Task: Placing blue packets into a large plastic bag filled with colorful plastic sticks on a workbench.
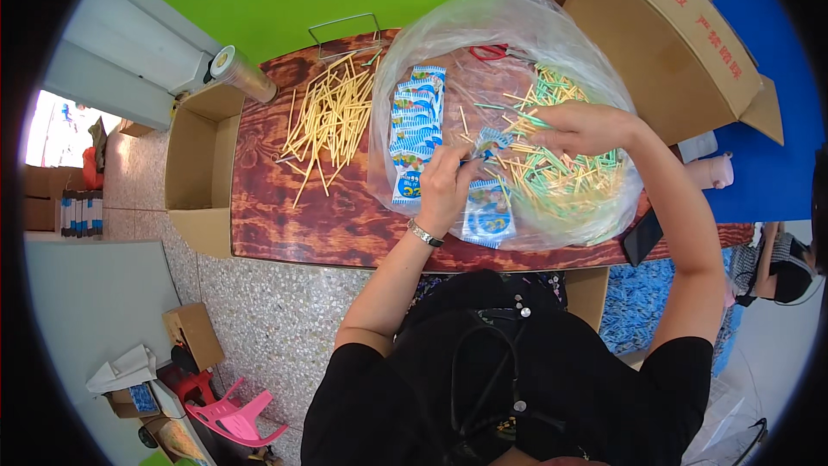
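My left hand (444, 183) is closed on a small blue-and-white plastic packet (492, 140), gripping it at its near side. My right hand (588, 128) reaches over a pile of thin green and yellow sticks (565, 174), its fingers pinched around a green stick (536, 122). That pile lies on a large clear plastic bag (405, 50) spread over the table. Left of my left hand runs an overlapping column of similar blue-and-white packets (417, 125). More packets (489, 214) lie just below the held one.
Yellow sticks (332, 112) lie loose on the red-brown wooden table (302, 224), near a wire stand (345, 34). Red-handled scissors (489, 53) rest on the bag. Cardboard boxes stand left (203, 151) and right (664, 43). A lidded cup (244, 74) is at the left corner.
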`<state>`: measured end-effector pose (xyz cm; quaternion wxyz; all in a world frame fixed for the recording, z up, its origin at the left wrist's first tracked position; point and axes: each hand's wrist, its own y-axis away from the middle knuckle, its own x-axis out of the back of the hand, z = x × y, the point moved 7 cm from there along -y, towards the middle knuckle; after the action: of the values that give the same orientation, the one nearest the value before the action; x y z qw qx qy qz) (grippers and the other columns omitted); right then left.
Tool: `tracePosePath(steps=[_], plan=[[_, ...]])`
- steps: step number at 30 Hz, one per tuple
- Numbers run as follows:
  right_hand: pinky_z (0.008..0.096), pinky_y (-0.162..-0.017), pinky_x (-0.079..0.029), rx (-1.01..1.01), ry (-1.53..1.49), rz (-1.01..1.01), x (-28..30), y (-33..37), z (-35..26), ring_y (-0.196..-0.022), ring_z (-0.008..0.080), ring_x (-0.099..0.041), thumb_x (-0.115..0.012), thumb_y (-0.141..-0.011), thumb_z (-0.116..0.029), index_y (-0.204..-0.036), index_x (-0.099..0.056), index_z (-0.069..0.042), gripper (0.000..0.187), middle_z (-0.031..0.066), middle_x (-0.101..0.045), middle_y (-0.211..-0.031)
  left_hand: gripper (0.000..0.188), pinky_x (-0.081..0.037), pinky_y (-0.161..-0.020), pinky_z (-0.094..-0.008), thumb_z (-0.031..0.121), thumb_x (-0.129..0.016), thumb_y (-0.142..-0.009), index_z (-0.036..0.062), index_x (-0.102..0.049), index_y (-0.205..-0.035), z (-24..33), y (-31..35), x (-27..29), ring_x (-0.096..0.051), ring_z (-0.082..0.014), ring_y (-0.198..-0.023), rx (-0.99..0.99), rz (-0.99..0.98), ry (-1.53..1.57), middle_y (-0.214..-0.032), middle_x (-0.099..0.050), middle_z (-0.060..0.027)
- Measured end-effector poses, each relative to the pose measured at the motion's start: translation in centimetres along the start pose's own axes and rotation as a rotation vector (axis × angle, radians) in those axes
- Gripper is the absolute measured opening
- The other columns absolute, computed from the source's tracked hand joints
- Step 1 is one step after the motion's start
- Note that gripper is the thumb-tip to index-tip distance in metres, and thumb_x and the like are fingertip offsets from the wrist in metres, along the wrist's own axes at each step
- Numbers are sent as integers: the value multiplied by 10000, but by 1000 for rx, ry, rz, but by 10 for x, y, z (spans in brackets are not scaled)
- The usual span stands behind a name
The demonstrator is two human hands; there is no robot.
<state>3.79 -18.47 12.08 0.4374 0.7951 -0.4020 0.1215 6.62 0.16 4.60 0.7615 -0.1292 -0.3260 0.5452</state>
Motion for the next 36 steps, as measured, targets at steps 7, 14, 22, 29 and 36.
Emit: tracePosePath(steps=[7,14,22,29,36], plan=[[469,-705,-472,242,348,251,19,15,-23,-785,396,-603,-496,-984,-273,-1062,-534,-8,279,217,-608,-804,157,-417,-565,-341,14,-708,-792,8,-634,-931,4,0,1,-547,-242,-636,-78,38,6,-759,-581,-90],[504,-740,-466,86,535,211,14,14,-1,-850,432,-601,-540,-952,-249,-1047,-548,-13,255,241,-630,-871,214,-499,-658,-311,11,-721,-774,3,-671,-982,1,-9,-17,-643,-216,-836,46,-139,329,-1120,-626,-109],[450,-628,-443,276,213,369,-3,8,-15,-690,390,-578,-529,-974,-264,-999,-519,-1,264,205,-580,-738,160,-518,-696,-308,35,-706,-798,-3,-657,-945,23,-12,-42,-664,-210,-802,-31,-369,276,-922,-678,-102],[440,-629,-451,179,224,277,3,15,1,-692,388,-578,-531,-975,-240,-1042,-507,-15,236,206,-574,-741,158,-512,-640,-315,27,-722,-781,-21,-643,-909,32,-14,-15,-663,-232,-768,-98,-178,270,-927,-665,-135],[453,-660,-474,331,244,501,-8,5,-13,-751,398,-614,-523,-972,-268,-1110,-531,-45,262,202,-629,-823,146,-505,-632,-316,37,-727,-778,-22,-640,-879,40,-13,-40,-657,-248,-760,-145,-309,242,-942,-661,-141]])
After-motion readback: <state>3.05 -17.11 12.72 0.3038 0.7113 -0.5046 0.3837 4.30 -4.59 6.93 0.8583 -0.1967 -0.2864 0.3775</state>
